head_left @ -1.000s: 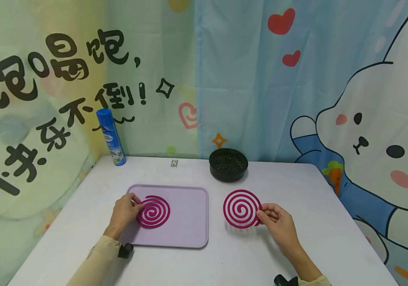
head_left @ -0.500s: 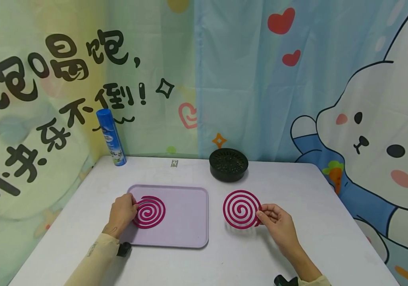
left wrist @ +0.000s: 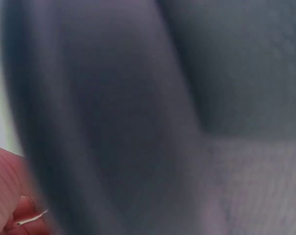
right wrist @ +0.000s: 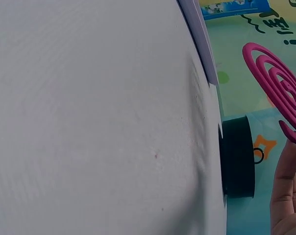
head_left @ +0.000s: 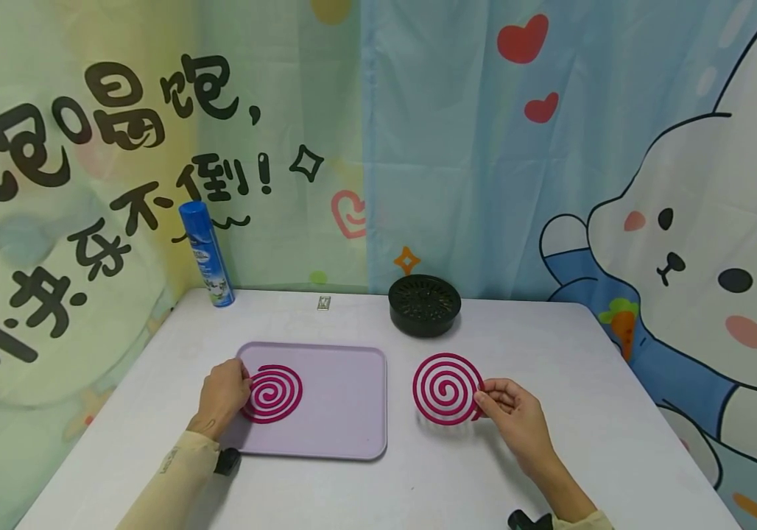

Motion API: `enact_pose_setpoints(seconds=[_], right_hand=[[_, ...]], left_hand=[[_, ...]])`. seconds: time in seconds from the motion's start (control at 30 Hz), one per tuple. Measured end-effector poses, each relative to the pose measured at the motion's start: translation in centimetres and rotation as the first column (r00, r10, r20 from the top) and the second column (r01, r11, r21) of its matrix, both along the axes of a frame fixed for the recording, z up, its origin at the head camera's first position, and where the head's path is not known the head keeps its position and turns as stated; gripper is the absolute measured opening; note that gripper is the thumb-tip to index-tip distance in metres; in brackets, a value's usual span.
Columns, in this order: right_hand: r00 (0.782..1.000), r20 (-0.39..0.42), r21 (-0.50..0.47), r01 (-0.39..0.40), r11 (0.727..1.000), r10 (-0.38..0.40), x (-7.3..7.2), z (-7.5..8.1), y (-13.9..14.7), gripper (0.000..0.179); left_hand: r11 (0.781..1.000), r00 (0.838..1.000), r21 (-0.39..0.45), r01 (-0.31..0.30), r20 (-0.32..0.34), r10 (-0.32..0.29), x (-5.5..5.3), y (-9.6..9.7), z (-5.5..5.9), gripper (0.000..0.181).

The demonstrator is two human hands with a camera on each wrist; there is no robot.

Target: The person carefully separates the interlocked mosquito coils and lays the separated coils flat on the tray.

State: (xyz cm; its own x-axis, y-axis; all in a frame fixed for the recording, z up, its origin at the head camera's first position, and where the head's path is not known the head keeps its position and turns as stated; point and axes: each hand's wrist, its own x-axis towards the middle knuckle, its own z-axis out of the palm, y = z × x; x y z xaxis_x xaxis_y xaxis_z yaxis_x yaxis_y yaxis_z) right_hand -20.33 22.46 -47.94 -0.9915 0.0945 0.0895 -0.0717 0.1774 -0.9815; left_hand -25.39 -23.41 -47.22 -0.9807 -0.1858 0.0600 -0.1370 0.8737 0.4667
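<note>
Two magenta mosquito coils are in the head view. My left hand pinches the left edge of one coil, which shows over the left part of the lilac tray. Whether that coil touches the tray I cannot tell. On the right, thumb and fingers of my right hand pinch the other coil by its right rim, raised above the white table. The right wrist view shows this coil tilted above my fingertips. A dark blurred shape fills most of the left wrist view, leaving part of my left hand visible.
A round black tin with a patterned lid stands at the back of the table. A blue spray can stands at the back left. A small metal piece lies between them. Printed curtains hang behind.
My left hand has moved a little to the left, and the coil in it has shifted left over the tray. My right hand and its coil have barely moved.
</note>
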Motion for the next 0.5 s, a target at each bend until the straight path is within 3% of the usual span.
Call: enact_pose_setpoints(seconds=[0.3, 0.5], right_hand=[[0.997, 0.074, -0.021, -0.022, 1.000, 0.024, -0.4, 0.2, -1.5, 0.025], [0.993, 0.115, -0.012, -0.040, 0.999, 0.041, -0.9, 0.3, -3.1, 0.025]], left_hand=[[1.000, 0.999, -0.002, 0.016, -0.035, -0.016, 0.4, 0.0, 0.4, 0.009], [0.993, 0.989, -0.020, 0.118, -0.082, -0.119, 0.9, 1.4, 1.1, 0.015]])
